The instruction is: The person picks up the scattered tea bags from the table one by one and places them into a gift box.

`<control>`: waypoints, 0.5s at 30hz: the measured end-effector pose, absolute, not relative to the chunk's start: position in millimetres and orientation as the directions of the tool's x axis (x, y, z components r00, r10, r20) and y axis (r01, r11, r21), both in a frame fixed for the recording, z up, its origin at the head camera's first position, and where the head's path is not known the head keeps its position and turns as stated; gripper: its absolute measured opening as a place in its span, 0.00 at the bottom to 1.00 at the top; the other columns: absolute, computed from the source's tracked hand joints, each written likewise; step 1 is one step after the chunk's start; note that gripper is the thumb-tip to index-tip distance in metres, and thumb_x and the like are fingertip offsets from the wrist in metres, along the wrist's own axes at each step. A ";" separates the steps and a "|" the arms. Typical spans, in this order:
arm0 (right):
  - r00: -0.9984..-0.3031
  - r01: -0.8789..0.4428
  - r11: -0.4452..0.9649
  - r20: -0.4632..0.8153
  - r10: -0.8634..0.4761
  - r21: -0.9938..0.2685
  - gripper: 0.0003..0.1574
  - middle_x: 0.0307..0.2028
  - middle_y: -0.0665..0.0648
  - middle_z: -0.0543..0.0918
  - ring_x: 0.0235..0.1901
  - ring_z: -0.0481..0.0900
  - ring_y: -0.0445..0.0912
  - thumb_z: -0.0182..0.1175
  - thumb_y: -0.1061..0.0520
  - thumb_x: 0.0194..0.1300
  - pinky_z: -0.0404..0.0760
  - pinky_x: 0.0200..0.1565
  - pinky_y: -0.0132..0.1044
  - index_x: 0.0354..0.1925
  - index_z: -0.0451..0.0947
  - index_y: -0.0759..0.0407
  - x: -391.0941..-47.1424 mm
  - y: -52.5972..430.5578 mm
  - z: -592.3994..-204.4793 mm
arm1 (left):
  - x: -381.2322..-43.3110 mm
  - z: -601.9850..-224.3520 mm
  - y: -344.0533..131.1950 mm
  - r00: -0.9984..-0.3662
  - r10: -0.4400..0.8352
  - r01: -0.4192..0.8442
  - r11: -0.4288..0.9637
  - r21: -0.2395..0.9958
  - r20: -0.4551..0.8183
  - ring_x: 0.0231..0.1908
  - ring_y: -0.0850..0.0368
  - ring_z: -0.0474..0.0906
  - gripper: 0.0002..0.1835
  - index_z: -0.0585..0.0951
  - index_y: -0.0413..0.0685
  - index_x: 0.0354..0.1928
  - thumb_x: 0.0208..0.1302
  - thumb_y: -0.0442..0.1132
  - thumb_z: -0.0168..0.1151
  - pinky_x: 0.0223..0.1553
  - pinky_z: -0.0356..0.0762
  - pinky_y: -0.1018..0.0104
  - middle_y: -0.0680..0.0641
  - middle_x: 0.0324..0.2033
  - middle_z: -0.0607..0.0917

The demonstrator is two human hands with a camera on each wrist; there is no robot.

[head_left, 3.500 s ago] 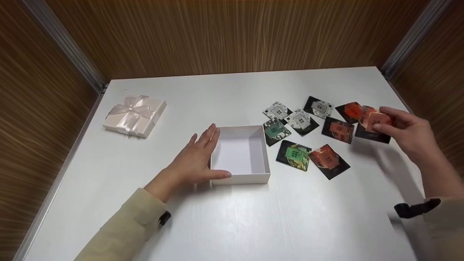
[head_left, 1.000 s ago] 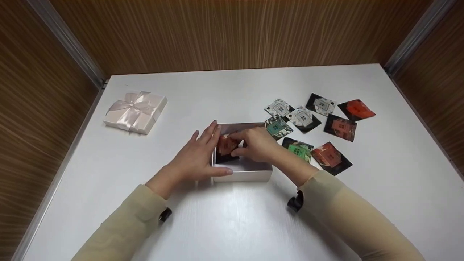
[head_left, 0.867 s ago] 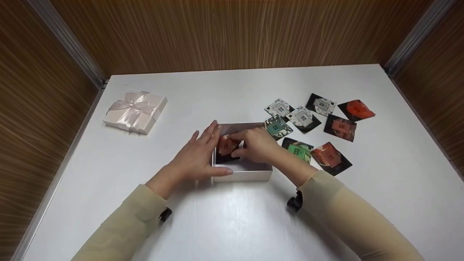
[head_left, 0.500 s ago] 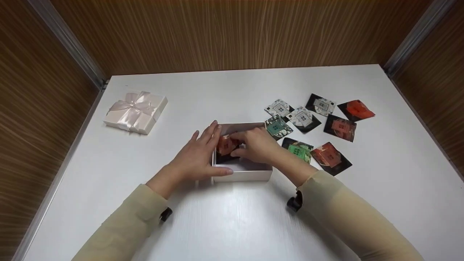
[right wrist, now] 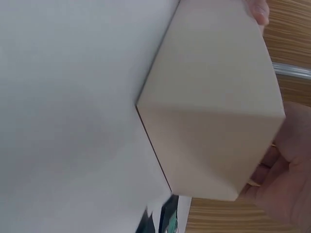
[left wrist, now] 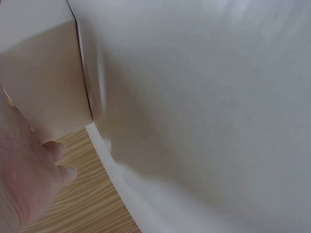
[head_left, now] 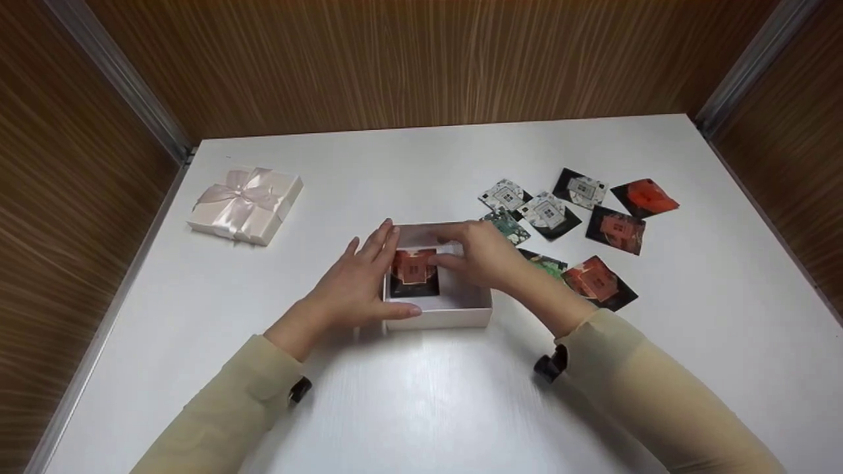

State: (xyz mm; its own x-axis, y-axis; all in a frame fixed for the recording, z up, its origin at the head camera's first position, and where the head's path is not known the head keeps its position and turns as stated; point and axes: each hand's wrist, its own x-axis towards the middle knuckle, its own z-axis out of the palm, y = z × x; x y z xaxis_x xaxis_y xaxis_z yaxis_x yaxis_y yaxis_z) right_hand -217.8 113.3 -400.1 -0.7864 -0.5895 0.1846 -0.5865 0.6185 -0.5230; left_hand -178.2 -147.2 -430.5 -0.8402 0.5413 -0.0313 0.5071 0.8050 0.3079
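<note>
A white open-topped box [head_left: 441,320] stands on the white table. Flat on its floor, against the left wall, lies a square black packet with a red label [head_left: 415,280]. My left hand [head_left: 349,286] rests along the box's left side, fingers straight at the back and thumb along the front rim. Over the right half of the box is my right hand [head_left: 487,253], thumb and forefinger apart beside the packet, holding nothing visible. In the left wrist view, the box's side [left wrist: 48,73] is next to the left hand [left wrist: 26,165]. A box corner [right wrist: 214,109] fills much of the right wrist view.
To the right lie several packets, such as a red and black one [head_left: 599,282], a dark one [head_left: 617,229] and a grey one [head_left: 546,214]. A pale pink lid with a ribbon bow [head_left: 244,204] sits at the far left. Wooden panels [head_left: 421,62] enclose the table.
My right hand brought the red packet from the right into the box, then let go of it and drew back slightly right. The packet now lies straight. My left hand stays put.
</note>
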 end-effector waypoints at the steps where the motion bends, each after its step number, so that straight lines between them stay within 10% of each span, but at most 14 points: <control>1: -0.796 -0.576 0.617 0.195 -0.574 -0.536 0.29 0.54 0.61 0.89 0.56 0.87 0.57 0.71 0.53 0.72 0.81 0.61 0.52 0.67 0.82 0.60 -218.4 117.4 -398.1 | -178.3 -430.5 -147.3 -0.840 0.541 0.508 0.805 0.308 -0.029 0.83 0.47 0.43 0.73 0.38 0.44 0.86 0.57 0.87 0.53 0.80 0.40 0.43 0.41 0.85 0.37; 15: -0.940 -0.340 0.643 0.220 -0.262 -0.686 0.29 0.60 0.60 0.87 0.62 0.81 0.57 0.69 0.47 0.75 0.75 0.65 0.58 0.67 0.82 0.57 -235.6 225.7 -378.2 | -179.0 -430.2 -144.7 -0.848 0.528 0.493 0.818 0.296 -0.047 0.83 0.48 0.41 0.74 0.38 0.44 0.86 0.55 0.88 0.54 0.80 0.39 0.44 0.42 0.85 0.37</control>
State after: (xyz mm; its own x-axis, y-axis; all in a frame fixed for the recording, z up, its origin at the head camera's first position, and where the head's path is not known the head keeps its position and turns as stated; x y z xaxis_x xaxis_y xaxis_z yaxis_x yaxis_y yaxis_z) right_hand -235.6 225.7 -378.2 -0.9396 -0.2620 0.2200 -0.3400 0.6430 -0.6863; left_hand -179.0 -144.7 -430.2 -0.8481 0.5276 -0.0474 0.4927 0.8185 0.2955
